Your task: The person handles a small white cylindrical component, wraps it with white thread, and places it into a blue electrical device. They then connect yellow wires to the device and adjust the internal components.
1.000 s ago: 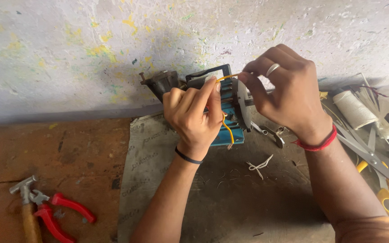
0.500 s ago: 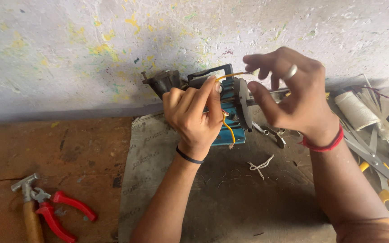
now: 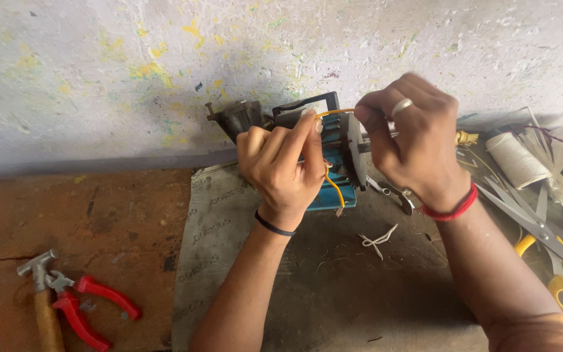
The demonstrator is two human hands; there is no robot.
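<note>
Against the paint-flecked wall (image 3: pixel 99 78), at the back edge of the grey mat (image 3: pixel 333 293), the small blue motor (image 3: pixel 333 189) sits with my left hand (image 3: pixel 281 166) wrapped over its near side. The left grip is closed on the motor body, forefinger extended up to the orange wire (image 3: pixel 333 113) that arches over the top.

My right hand (image 3: pixel 412 140) pinches the far end of that wire between thumb and forefinger — a narrow grip, closed on the wire. Half a second ago this hand was spread wider, fingers fanned above the motor's end; now the fingers are drawn together and the hand sits slightly lower and nearer the motor. The left hand has not shifted.

A second loop of orange wire hangs down the blue housing below my left thumb. A scrap of white string (image 3: pixel 378 240) lies on the mat just in front of the motor.

Edges and room: the wall closes the back directly behind the motor. To the right, scissors with yellow handles (image 3: pixel 555 261) and a white spool (image 3: pixel 516 160) crowd the surface near my right forearm. To the left lies bare wooden surface (image 3: pixel 66 215), with a hammer (image 3: pixel 40 293) and red-handled pliers (image 3: pixel 92 306) well apart at the near corner.
</note>
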